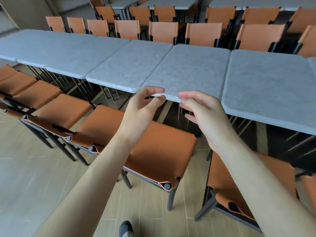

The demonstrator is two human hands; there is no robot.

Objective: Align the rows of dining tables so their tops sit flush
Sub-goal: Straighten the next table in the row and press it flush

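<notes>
Both hands at near edge of grey worktop point(186, 71), mid-row, edge not flush with neighbours. Left hand point(142, 110) fingers loosely curled, holding nothing; right hand point(203, 115) fingers relaxed, empty. Orange chair point(153, 151) below.

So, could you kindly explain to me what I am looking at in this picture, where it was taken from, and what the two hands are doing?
There is no machine here. The picture comes from a camera worn on a person's head, looking forward and down, so the two bare arms are the wearer's own.

The left hand and right hand are reaching for the near edge of one grey table. The fingers are loosely curled beside that edge; neither hand clearly grips it yet, and nothing else is held.

That table belongs to a long row of grey tables, and nothing lies on their tops. Its near edge sits further from the camera than that of the next table on the right. Orange chairs stand along both sides, on a wooden floor.
</notes>
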